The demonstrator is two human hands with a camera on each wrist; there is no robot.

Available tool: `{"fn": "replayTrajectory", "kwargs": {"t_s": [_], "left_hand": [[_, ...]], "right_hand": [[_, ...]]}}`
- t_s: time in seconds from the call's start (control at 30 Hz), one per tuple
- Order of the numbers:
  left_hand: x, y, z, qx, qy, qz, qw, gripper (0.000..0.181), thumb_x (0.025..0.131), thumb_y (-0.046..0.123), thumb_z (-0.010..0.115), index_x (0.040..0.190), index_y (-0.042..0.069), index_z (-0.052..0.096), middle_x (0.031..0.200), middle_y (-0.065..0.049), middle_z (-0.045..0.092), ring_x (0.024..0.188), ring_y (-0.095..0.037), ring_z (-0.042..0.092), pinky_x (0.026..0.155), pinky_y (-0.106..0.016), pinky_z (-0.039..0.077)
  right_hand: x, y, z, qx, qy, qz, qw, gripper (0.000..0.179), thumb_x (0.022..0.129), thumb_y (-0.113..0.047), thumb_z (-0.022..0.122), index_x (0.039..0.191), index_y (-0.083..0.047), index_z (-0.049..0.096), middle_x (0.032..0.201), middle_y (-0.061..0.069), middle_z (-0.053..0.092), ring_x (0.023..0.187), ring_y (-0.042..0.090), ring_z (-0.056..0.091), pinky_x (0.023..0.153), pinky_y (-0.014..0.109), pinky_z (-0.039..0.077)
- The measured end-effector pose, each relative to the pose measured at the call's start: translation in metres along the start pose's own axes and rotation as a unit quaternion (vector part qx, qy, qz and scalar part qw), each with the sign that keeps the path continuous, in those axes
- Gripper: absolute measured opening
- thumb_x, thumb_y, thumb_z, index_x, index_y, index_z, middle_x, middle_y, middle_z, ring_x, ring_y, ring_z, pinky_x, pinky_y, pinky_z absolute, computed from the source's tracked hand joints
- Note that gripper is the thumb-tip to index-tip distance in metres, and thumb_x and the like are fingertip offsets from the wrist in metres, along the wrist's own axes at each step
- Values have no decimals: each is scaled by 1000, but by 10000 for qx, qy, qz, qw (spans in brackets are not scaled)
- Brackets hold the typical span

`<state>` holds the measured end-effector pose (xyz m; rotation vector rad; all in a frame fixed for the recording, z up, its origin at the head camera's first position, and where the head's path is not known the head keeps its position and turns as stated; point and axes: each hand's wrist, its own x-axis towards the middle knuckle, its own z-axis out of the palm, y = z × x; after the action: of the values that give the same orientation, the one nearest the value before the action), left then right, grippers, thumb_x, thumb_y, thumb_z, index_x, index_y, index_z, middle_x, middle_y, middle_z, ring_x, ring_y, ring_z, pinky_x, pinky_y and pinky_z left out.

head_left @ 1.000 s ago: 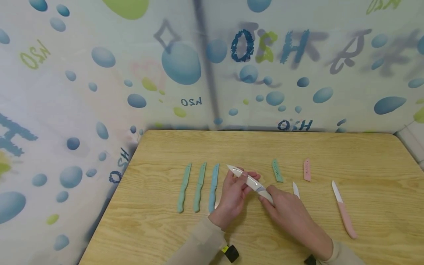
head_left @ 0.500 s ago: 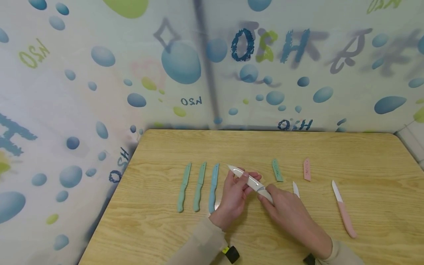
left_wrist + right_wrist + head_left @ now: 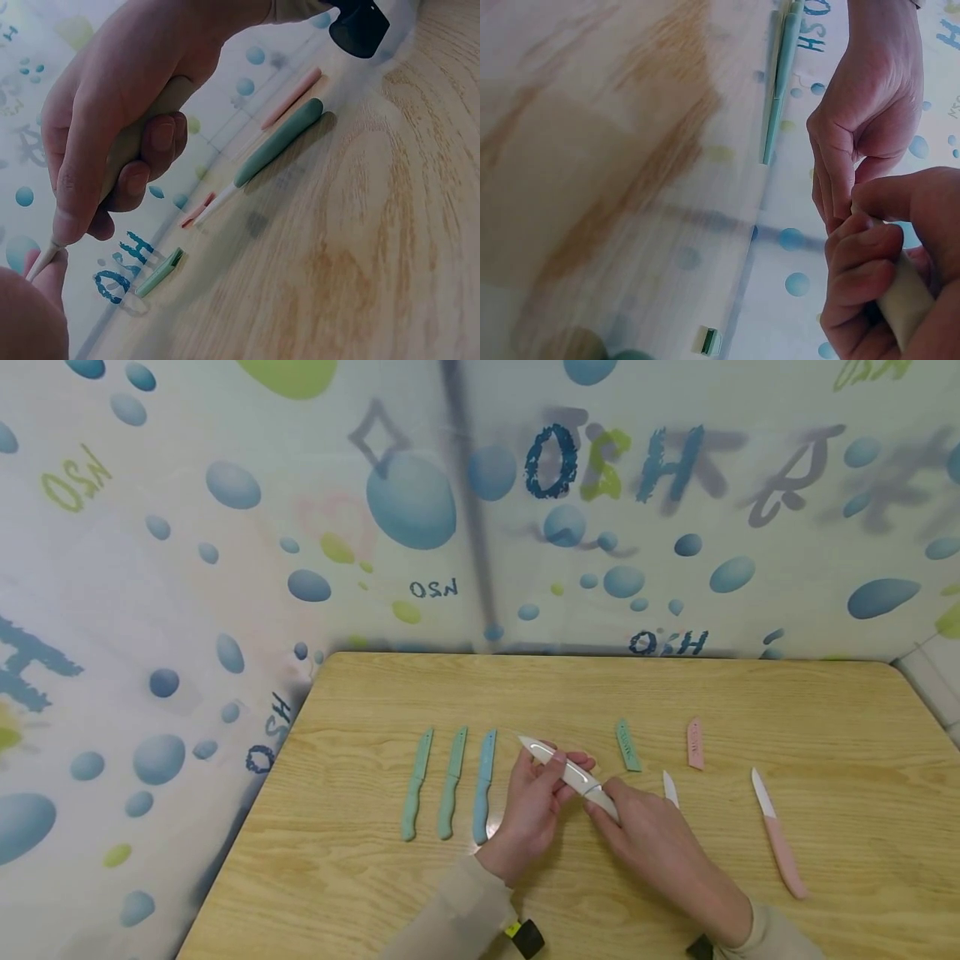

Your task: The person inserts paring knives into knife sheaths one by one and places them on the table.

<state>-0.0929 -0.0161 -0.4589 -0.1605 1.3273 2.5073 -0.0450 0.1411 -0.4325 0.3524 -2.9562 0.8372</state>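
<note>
**Mint, sky blue, pink and cream**

At the head view's centre, a slim cream-handled knife (image 3: 580,779) has a glossy white blade. Left of it lie a slender mint-green sheathed knife (image 3: 452,787), its mint-green twin (image 3: 417,787) and a slender sky-blue sheathed knife (image 3: 483,787). Right of centre, a flat green sheath (image 3: 628,746) and a flat pink sheath (image 3: 695,745) bear darker lettering. Two white blades belong to a pink-handled knife (image 3: 776,837), far right, and a green-handled knife (image 3: 279,142). Streaky grain marks the honey-yellow wooden table (image 3: 337,893); blue and lime drops pattern the white backdrop (image 3: 247,552).
</note>
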Motion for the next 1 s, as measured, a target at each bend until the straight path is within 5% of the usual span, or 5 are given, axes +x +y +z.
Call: {"fn": "replayTrajectory", "kwargs": {"t_s": [0.3,0.6,0.77,1.0], "left_hand": [[1,1,1,14,50,-61,10000,20,111,7,45,127,-3,38,117,-21,69,114,-32,70,97,-38,57],[3,6,-8,710,1,-371,9968,33,106,6,54,135,-8,47,130,-24,59,111,-23,65,93,-29,58],[4,12,-11,941,44,-252,9952,37,105,4,58,138,-12,49,128,-24,60,102,-18,65,87,-27,58],[9,16,-16,1323,529,222,9895,34,100,2,67,131,-7,57,106,-16,70,90,-18,70,78,-29,62]], "right_hand": [[-1,1,3,66,66,-66,9999,17,97,-18,74,89,-11,61,62,-7,42,50,7,38,41,24,32],[-1,7,7,82,133,-16,9999,16,99,-21,73,95,-9,63,61,-7,42,51,8,39,42,25,32],[-1,7,6,19,-12,15,10000,17,99,-23,73,99,-8,66,64,-7,46,51,8,40,43,25,33],[-2,6,3,135,-384,156,9990,26,102,-40,67,99,-14,70,66,-12,51,54,5,43,48,23,37]]}}
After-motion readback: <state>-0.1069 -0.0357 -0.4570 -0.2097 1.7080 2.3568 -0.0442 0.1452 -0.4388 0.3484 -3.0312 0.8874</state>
